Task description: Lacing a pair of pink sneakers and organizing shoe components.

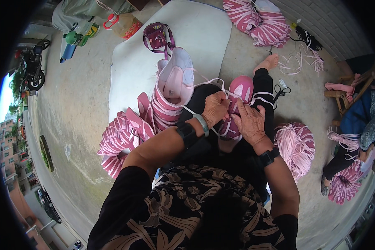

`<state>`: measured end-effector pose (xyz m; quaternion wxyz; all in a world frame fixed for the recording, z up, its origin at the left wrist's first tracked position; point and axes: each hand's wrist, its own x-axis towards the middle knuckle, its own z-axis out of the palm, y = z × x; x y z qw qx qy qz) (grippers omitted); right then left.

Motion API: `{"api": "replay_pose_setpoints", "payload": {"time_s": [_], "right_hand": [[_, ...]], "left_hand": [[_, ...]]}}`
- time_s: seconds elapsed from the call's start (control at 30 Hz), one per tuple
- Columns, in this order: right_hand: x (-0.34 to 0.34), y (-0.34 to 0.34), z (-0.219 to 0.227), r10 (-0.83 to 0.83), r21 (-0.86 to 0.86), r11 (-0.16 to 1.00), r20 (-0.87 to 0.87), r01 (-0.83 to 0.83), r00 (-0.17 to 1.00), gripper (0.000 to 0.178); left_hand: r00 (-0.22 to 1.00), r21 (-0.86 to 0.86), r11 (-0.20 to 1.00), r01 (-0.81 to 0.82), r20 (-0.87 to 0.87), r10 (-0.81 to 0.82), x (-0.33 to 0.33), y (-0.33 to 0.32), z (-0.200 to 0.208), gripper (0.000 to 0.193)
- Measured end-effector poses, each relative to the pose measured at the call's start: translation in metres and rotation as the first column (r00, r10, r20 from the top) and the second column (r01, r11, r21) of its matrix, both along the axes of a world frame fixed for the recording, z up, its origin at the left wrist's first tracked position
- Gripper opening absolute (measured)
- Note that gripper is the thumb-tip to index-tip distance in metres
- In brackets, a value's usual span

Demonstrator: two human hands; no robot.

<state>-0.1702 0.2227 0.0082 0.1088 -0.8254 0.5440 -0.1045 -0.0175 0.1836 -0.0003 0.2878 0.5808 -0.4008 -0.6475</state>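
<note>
A pink shoe upper [241,87] lies across my lap between my knees, with a pale lace [214,80] running from it to the left. My left hand [215,109] is closed at the upper's left edge, its fingertips pinched on the lace by the eyelets. On the upper's right side rests my right hand [252,124], fingers spread and pressing on the surface. Left of my knee stands a bundle of nested pink uppers [171,104], its opening facing up. What lies beneath my fingertips is partly hidden.
More stacked uppers [116,139] lie at left, and a laced bundle [296,148] at right. Black-handled scissors [281,93] and loose laces [298,62] are on the floor. A purple bag [157,35] sits on a white sheet [129,75]. Another person [364,137] sits at far right.
</note>
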Motion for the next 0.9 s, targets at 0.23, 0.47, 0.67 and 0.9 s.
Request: {"api": "replay_pose_setpoints", "payload": {"time_s": [0.23,0.47,0.67,0.9], "right_hand": [[-0.002,-0.003,-0.005,-0.049,0.008,0.999,0.121,0.048,0.991,0.059],[-0.004,-0.003,-0.01,-0.052,0.019,0.999,0.192,0.049,0.98,0.06],[-0.007,-0.004,-0.012,-0.086,0.079,0.995,0.257,0.068,0.963,0.056],[-0.015,-0.004,-0.019,-0.147,0.16,0.982,0.339,0.097,0.929,0.046]], "left_hand": [[0.995,-0.092,0.993,0.07,0.082,-0.062,-0.003,-0.005,0.0,0.005],[0.834,-0.708,0.561,0.429,0.549,0.056,-0.001,-0.019,-0.018,0.005],[0.863,0.08,0.871,0.485,0.115,-0.491,0.0,-0.055,-0.005,0.008],[0.691,-0.495,0.561,0.664,0.692,-0.207,-0.003,-0.011,0.013,0.037]]}}
